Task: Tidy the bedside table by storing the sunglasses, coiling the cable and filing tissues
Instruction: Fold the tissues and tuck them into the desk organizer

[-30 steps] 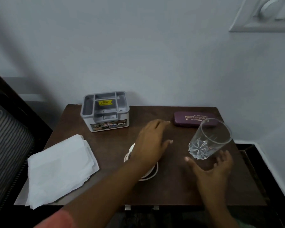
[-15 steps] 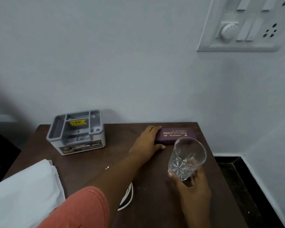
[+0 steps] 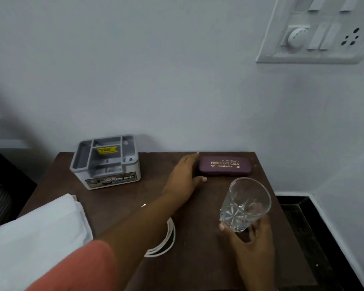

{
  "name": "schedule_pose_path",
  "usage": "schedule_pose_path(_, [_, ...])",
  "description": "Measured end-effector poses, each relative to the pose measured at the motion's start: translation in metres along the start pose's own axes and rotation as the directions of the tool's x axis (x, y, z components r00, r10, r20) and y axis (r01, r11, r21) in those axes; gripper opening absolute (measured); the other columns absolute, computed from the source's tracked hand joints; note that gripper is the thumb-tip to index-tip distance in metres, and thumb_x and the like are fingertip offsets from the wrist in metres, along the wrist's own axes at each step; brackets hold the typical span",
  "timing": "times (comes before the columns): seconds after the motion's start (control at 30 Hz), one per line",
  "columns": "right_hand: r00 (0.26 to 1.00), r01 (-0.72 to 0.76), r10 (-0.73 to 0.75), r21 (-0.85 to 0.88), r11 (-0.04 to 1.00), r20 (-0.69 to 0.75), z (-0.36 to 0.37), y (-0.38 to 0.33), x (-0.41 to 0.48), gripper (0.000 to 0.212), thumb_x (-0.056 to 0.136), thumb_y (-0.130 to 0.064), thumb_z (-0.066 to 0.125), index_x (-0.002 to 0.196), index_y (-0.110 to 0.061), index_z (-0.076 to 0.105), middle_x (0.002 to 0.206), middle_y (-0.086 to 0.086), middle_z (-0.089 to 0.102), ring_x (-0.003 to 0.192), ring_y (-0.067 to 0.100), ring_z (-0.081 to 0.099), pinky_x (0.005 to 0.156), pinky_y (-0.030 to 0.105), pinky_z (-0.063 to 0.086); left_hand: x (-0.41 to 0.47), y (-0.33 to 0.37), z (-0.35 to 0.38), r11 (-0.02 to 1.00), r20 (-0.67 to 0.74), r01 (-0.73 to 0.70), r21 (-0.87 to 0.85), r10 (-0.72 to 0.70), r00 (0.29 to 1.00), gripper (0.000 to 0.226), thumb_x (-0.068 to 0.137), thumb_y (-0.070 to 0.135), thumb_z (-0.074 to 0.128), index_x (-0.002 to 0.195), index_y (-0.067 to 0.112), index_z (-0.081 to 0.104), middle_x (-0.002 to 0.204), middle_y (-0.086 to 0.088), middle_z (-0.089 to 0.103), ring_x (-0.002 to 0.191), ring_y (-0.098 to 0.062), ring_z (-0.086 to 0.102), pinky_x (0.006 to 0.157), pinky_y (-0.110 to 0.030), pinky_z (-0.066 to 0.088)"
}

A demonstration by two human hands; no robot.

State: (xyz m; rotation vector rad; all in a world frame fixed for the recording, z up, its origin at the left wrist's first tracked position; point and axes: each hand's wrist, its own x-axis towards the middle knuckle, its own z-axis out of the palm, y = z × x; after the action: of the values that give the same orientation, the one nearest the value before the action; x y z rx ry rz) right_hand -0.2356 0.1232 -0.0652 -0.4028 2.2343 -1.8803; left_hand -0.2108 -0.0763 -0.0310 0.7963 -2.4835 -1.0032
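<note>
A maroon glasses case (image 3: 225, 168) lies closed at the back right of the dark wooden bedside table (image 3: 200, 267). My left hand (image 3: 184, 177) rests against the case's left end, fingers straight along it and thumb in front. My right hand (image 3: 252, 238) grips a clear cut-glass tumbler (image 3: 245, 203), tilted, above the table's right side. A coiled white cable (image 3: 166, 240) lies under my left forearm, partly hidden. A stack of white tissues (image 3: 36, 238) sits at the front left. No sunglasses are in view.
A grey compartmented organiser (image 3: 105, 162) with a yellow sticker stands at the back left. A switch panel (image 3: 319, 30) is on the wall above right. The table's right edge drops to a dark floor strip (image 3: 298, 200). A dark bed frame is at far left.
My left hand went from over the cable to the left end of the glasses case. My right hand closed on the tumbler and holds it tilted. The view shifted right and up.
</note>
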Motion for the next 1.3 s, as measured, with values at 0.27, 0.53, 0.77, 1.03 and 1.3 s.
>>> schedule_pose_path(0.27, [0.795,0.592,-0.595,-0.361,0.721,0.116,0.019,0.015,-0.085,0.051,0.075,-0.062,0.056,0.086,-0.013,0.062,0.118,-0.012,0.050,0.119,-0.007,0.042,0.099,0.008,0.030,-0.156,-0.034,-0.104,0.998,-0.317,-0.003,-0.060,-0.016,0.948,0.032,0.080,0.030,0.070,0.109,0.039,0.061,0.114,0.025,0.062,0.109,0.007,0.055,0.094,-0.006,0.038])
schedule_pose_path(0.53, [0.393,0.919,-0.438,-0.328,0.219,0.809,0.102,-0.021,-0.086,0.055,0.078,-0.048,0.045,0.131,-0.032,0.048,0.144,-0.007,0.045,0.137,0.019,0.027,0.106,0.045,0.020,-0.277,-0.104,-0.163,0.974,-0.329,0.176,0.141,-0.121,0.937,0.042,0.082,0.067,0.039,0.113,0.046,0.058,0.123,0.053,0.037,0.116,0.032,0.030,0.096,0.006,0.024])
schedule_pose_path(0.77, [0.455,0.889,-0.271,-0.415,0.196,0.848,0.105,-0.016,-0.073,0.055,0.096,-0.044,0.007,0.133,-0.033,0.046,0.144,-0.010,0.045,0.138,0.011,0.015,0.109,0.043,0.013,-0.272,-0.148,-0.157,0.876,-0.249,0.208,0.435,-0.105,0.963,0.061,0.091,0.064,0.017,0.126,0.022,0.046,0.136,0.010,0.053,0.124,-0.009,0.040,0.089,-0.045,0.051])
schedule_pose_path(1.03, [0.554,0.831,-0.184,-0.528,0.175,0.812,0.093,-0.026,-0.039,0.054,0.096,-0.049,0.009,0.140,-0.035,0.036,0.149,-0.012,0.035,0.138,0.010,0.023,0.110,0.043,0.018,-0.258,-0.139,-0.142,0.822,-0.124,0.317,0.473,-0.294,0.948,0.062,0.091,0.064,0.012,0.129,0.031,0.049,0.133,0.008,0.058,0.131,-0.007,0.032,0.115,-0.029,-0.005])
schedule_pose_path(1.3, [0.690,0.723,-0.113,-0.672,0.159,0.715,0.084,-0.024,-0.007,0.062,0.094,-0.054,0.001,0.141,-0.031,0.035,0.150,-0.008,0.035,0.140,0.011,0.019,0.113,0.044,0.008,-0.254,-0.115,-0.108,0.784,-0.008,0.014,0.620,-0.011,1.000,0.056,0.084,0.072,0.024,0.117,0.044,0.061,0.128,0.010,0.062,0.134,-0.025,0.032,0.109,-0.059,0.005])
